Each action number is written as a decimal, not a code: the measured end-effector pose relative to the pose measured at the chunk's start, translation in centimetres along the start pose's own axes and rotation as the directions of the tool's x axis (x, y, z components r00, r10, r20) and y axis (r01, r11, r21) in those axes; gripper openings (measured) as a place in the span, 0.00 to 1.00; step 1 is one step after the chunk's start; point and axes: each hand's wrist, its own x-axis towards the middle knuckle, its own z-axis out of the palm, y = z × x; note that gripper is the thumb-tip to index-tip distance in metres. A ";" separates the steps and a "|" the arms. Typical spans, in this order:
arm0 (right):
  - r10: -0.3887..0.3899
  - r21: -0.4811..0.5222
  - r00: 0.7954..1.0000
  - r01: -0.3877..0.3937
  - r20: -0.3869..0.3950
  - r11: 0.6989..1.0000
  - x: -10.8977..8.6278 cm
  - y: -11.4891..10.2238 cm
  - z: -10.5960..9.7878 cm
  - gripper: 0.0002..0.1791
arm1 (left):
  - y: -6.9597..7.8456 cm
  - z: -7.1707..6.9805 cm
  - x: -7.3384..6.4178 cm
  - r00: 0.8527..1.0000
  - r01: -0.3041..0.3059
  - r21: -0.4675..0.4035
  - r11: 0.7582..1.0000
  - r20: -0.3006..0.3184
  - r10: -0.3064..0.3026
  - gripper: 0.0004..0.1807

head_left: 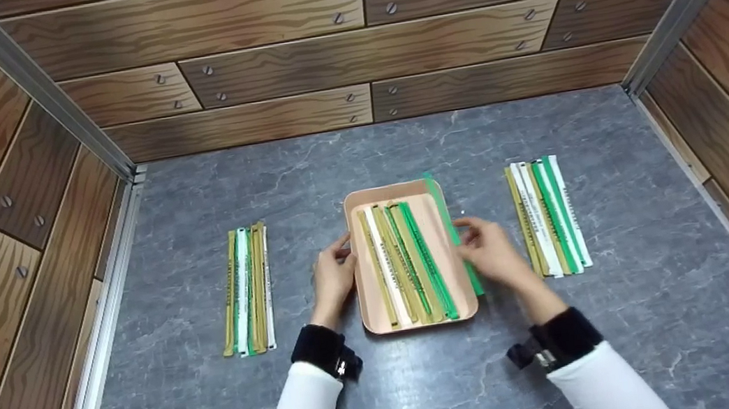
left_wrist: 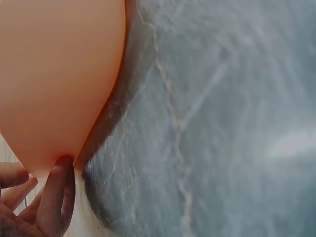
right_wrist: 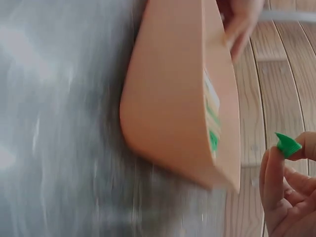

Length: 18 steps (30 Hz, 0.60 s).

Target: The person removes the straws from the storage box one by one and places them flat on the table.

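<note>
A shallow peach-coloured tray holds several long thin paper-like sticks in gold, white and green, with small dark print. At the tray's left side, my left hand has its fingertips on the wall and rim; its thumb and fingers appear close up in the left wrist view. My right hand pinches a green stick that slants along the tray's right rim. Only its short green end shows between thumb and finger in the right wrist view.
Left of the tray lies a row of gold, green and white sticks. A similar row lies on the right. The grey marbled tabletop is bounded by wood-patterned panels at the back and both sides.
</note>
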 end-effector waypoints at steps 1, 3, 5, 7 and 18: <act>0.000 -0.023 1.000 0.000 -0.017 1.000 -0.1 0.4 -0.7 0.24 | 0.0 0.0 0.0 1.000 0.001 0.003 1.000 0.001 -0.001 0.23; 0.020 -0.088 0.999 -0.024 -0.049 0.996 -0.3 1.1 -2.2 0.24 | 0.1 0.0 0.0 1.000 0.000 0.007 1.000 0.003 0.000 0.24; 0.040 -0.134 0.995 -0.051 -0.088 0.990 -0.6 2.1 -3.7 0.25 | 0.1 0.0 0.0 1.000 -0.001 0.006 1.000 0.001 0.001 0.23; 0.051 -0.190 0.990 -0.075 -0.130 0.979 -0.7 3.1 -5.2 0.26 | 0.1 0.0 0.0 1.000 -0.002 0.004 1.000 -0.001 0.002 0.23; 0.266 -0.375 0.938 -0.333 -0.221 0.865 -0.8 7.5 -11.4 0.26 | -0.1 0.1 0.2 1.000 -0.004 -0.035 0.999 0.023 0.005 0.24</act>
